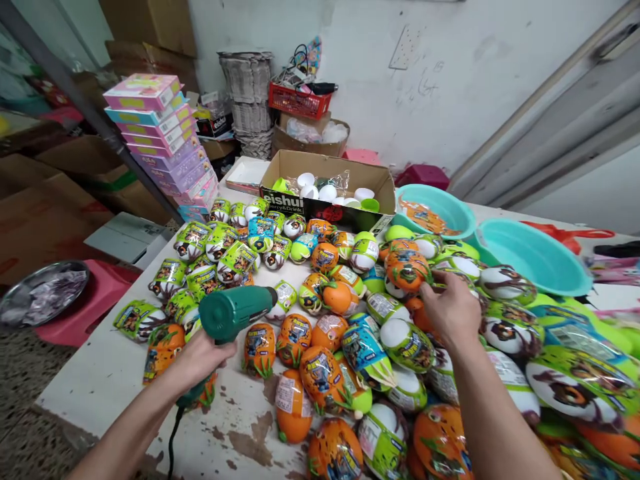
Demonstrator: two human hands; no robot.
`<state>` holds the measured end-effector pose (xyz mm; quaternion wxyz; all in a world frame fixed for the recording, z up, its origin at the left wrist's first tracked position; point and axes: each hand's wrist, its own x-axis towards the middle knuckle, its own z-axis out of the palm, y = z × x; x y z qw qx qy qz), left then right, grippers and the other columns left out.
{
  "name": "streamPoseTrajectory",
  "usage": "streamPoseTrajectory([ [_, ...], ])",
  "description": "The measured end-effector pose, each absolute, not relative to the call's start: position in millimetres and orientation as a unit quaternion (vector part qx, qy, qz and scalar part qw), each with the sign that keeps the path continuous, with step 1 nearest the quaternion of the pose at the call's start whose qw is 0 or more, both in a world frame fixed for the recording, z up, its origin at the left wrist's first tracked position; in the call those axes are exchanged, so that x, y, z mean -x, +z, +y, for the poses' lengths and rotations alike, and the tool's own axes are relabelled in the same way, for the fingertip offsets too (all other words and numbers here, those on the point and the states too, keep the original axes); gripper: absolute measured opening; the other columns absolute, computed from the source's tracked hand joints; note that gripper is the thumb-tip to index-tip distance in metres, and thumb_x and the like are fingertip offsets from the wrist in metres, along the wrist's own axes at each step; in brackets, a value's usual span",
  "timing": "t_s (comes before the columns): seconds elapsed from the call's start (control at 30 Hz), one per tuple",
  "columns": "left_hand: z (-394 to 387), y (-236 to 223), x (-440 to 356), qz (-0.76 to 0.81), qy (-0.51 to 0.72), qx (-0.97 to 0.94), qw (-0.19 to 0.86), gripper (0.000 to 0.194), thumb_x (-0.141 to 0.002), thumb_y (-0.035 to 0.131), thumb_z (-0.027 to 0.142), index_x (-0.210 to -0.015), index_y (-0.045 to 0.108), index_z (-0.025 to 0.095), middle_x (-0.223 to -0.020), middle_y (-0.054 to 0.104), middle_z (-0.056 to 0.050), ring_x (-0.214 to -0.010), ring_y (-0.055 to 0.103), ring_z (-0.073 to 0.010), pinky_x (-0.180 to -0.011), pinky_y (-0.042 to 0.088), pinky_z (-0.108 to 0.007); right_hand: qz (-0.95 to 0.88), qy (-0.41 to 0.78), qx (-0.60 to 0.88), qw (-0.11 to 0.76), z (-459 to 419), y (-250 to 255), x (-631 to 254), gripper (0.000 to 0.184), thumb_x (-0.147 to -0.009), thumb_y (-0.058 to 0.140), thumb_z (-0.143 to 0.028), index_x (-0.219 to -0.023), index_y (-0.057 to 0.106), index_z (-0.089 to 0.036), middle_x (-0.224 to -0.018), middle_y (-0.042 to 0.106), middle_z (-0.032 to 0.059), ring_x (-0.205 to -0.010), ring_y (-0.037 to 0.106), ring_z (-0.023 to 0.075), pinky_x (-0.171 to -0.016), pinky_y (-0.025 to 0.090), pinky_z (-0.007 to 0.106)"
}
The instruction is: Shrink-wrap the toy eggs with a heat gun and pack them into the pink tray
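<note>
My left hand point(207, 357) is closed around the handle of a green heat gun point(233, 310), whose nozzle points right over the table. A black cord hangs from the handle's lower end. On the right, my right hand point(453, 307) has its fingers and thumb on an orange plastic egg point(407, 267) with a printed wrap and green leaf shapes. Around both hands lie many wrapped toy eggs, such as an orange egg point(320, 377), a blue egg point(367, 350) and a green and white egg point(407, 343).
Behind the eggs stands a cardboard box point(280, 163) holding white and green shell halves. Two turquoise basins point(530, 260) are at the back right. A stack of pink and purple boxes point(165, 147) rises at the table's back left. A metal tray point(45, 293) rests on a red stool point(107, 287).
</note>
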<state>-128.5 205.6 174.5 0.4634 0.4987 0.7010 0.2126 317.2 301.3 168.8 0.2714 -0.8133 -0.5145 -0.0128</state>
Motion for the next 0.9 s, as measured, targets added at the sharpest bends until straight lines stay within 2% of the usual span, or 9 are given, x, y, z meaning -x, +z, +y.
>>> streamPoseTrajectory([
  [0.2,211.5,167.3,136.5,0.704,0.205,-0.462,0.499,0.016,-0.063,0.061,0.035,-0.068,0.062,0.020,-0.057,0.060,0.003,-0.054,0.056,-0.0188,-0.054,0.044,-0.028,-0.581,-0.080,0.762,0.273,304.2,149.2,-286.9,0.043,-0.079,0.058,-0.037,-0.117,0.062,-0.018,-0.124,0.054,0.0164,-0.106,0.054,0.0323,-0.086,0.047,0.048],
  [0.3,212.6,159.6,143.9,0.710,0.222,-0.447,0.497,0.013,-0.064,0.061,0.033,-0.067,0.058,0.020,-0.054,0.057,0.004,-0.052,0.053,-0.0170,-0.054,0.041,-0.027,-0.636,-0.114,0.709,0.283,301.6,145.4,-261.4,0.040,-0.081,0.059,-0.033,-0.117,0.061,-0.017,-0.128,0.051,0.0178,-0.115,0.049,0.0343,-0.091,0.045,0.051],
  [0.4,200.5,159.4,155.9,0.698,0.231,-0.423,0.530,0.017,-0.064,0.064,0.032,-0.073,0.061,0.019,-0.055,0.058,0.004,-0.051,0.053,-0.0161,-0.051,0.042,-0.027,-0.721,-0.102,0.621,0.290,295.1,137.9,-218.2,0.034,-0.086,0.055,-0.029,-0.118,0.059,-0.016,-0.125,0.053,0.0178,-0.117,0.048,0.0322,-0.095,0.045,0.051],
  [0.47,188.0,163.1,163.8,0.694,0.261,-0.379,0.554,0.024,-0.067,0.065,0.036,-0.083,0.062,0.018,-0.059,0.061,0.003,-0.052,0.054,-0.0160,-0.051,0.044,-0.027,-0.804,-0.047,0.537,0.253,288.4,126.7,-178.5,0.031,-0.088,0.052,-0.023,-0.117,0.059,-0.016,-0.121,0.057,0.0163,-0.114,0.050,0.0293,-0.096,0.045,0.047],
  [0.57,171.8,170.6,173.4,0.687,0.331,-0.318,0.564,0.028,-0.069,0.068,0.038,-0.087,0.063,0.018,-0.060,0.063,0.003,-0.055,0.057,-0.0163,-0.055,0.047,-0.028,-0.903,0.041,0.411,0.122,281.1,100.9,-112.3,0.030,-0.088,0.050,-0.015,-0.116,0.060,-0.016,-0.122,0.060,0.0136,-0.118,0.050,0.0278,-0.100,0.043,0.043],
  [0.67,162.5,175.8,181.3,0.682,0.375,-0.307,0.548,0.026,-0.069,0.071,0.038,-0.084,0.065,0.017,-0.062,0.065,0.002,-0.057,0.057,-0.0161,-0.059,0.048,-0.029,-0.927,0.060,0.370,0.004,287.6,75.1,-57.2,0.035,-0.089,0.049,-0.013,-0.122,0.058,-0.020,-0.135,0.054,0.0119,-0.128,0.043,0.0309,-0.107,0.033,0.052],
  [0.73,158.1,176.2,185.6,0.680,0.384,-0.300,0.548,0.026,-0.069,0.072,0.038,-0.083,0.066,0.017,-0.065,0.066,0.001,-0.059,0.058,-0.0163,-0.060,0.048,-0.030,-0.921,0.061,0.382,-0.048,300.3,64.6,-34.7,0.034,-0.088,0.049,-0.011,-0.118,0.060,-0.022,-0.132,0.056,0.0118,-0.128,0.042,0.0327,-0.107,0.028,0.058],
  [0.83,151.3,172.0,188.9,0.681,0.389,-0.292,0.547,0.023,-0.070,0.071,0.037,-0.081,0.067,0.018,-0.063,0.066,0.001,-0.059,0.058,-0.0167,-0.063,0.049,-0.031,-0.907,0.076,0.407,-0.073,323.8,60.1,-26.0,0.030,-0.079,0.060,-0.012,-0.108,0.063,-0.019,-0.119,0.061,0.0136,-0.119,0.047,0.0345,-0.101,0.033,0.057],
  [0.9,146.9,166.6,187.7,0.686,0.389,-0.289,0.543,0.020,-0.070,0.070,0.036,-0.079,0.066,0.018,-0.059,0.064,0.002,-0.057,0.058,-0.0165,-0.061,0.048,-0.030,-0.895,0.116,0.431,-0.023,336.8,60.1,-34.7,0.040,-0.072,0.068,-0.018,-0.111,0.060,-0.017,-0.117,0.060,0.0140,-0.111,0.052,0.0316,-0.095,0.042,0.049],
])
